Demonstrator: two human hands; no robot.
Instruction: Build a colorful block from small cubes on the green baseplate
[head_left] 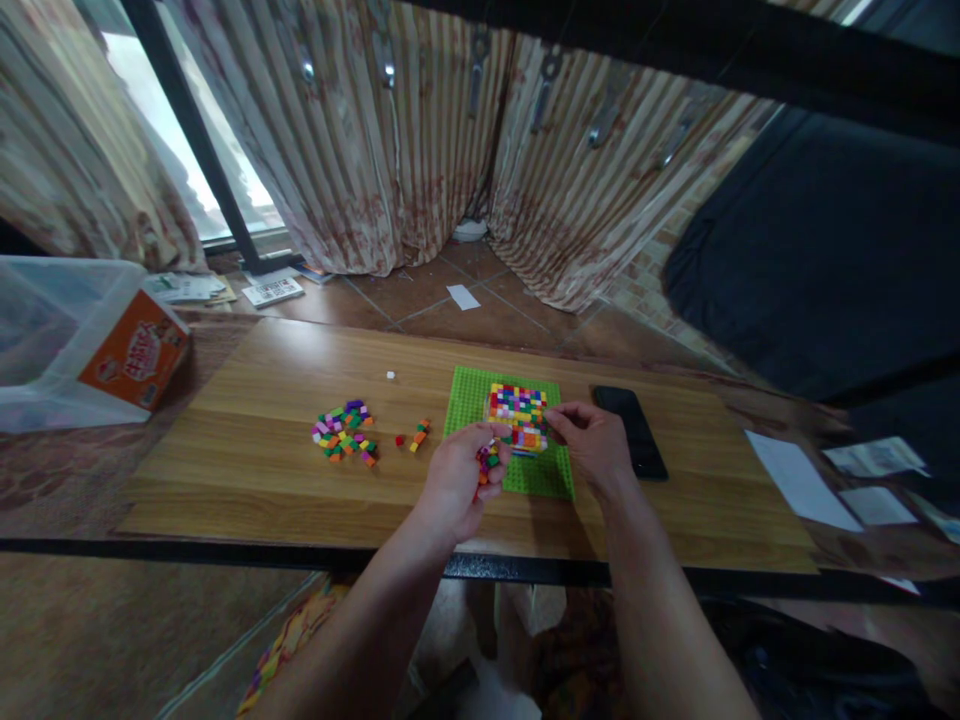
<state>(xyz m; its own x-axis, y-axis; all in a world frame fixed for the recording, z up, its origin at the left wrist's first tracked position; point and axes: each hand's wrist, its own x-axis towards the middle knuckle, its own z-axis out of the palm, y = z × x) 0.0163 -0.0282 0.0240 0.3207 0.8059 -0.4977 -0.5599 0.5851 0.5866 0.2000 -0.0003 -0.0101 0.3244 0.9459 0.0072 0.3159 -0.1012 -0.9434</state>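
A block of small multicoloured toy bricks [519, 403] stands on a green studded baseplate [544, 482]. Over the plate's left side, my left hand [457, 475] curls around a cluster of loose toy bricks [486, 462], red, orange and green among them. My right hand [596, 440] reaches in from the right, thumb and forefinger pinched together at the right edge of the brick block. Whatever lies between those fingertips is too small to make out. Part of the block's front left is hidden behind my left hand.
Left on the wooden board lie a pile of loose bricks [345, 432], a few orange and green bricks [420, 436], a red brick [399, 440] and a white brick [391, 375]. A black phone [631, 432] lies right of the baseplate. A clear plastic bin [67, 340] stands far left.
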